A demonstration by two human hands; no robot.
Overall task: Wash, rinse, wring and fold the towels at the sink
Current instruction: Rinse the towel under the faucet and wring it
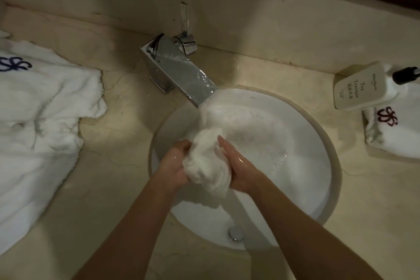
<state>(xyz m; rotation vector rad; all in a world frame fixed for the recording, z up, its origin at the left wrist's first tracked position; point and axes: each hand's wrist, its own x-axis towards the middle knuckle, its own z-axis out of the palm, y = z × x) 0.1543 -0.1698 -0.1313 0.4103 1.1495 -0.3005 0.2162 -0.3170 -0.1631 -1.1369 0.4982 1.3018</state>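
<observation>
— While water is running from the chrome faucet (179,70) into the round white sink (318,188), what are you holding there?

— You are holding a bunched white towel (208,161) over the middle of the basin, just below the stream. Your left hand (173,163) is curling around its left side, fingers wrapping into the cloth. Your right hand (238,166) is pressing flat against its right side, fingers lying straight and together.

— And what is lying around you on the counter (118,166)?

— A large white towel with a blue emblem (38,109) is lying crumpled at your left, well apart from the sink. At your right, a white pump bottle (361,86) is resting on a folded towel with a dark red emblem (395,136). A chrome drain fitting (236,233) is showing on the basin's near wall.
</observation>
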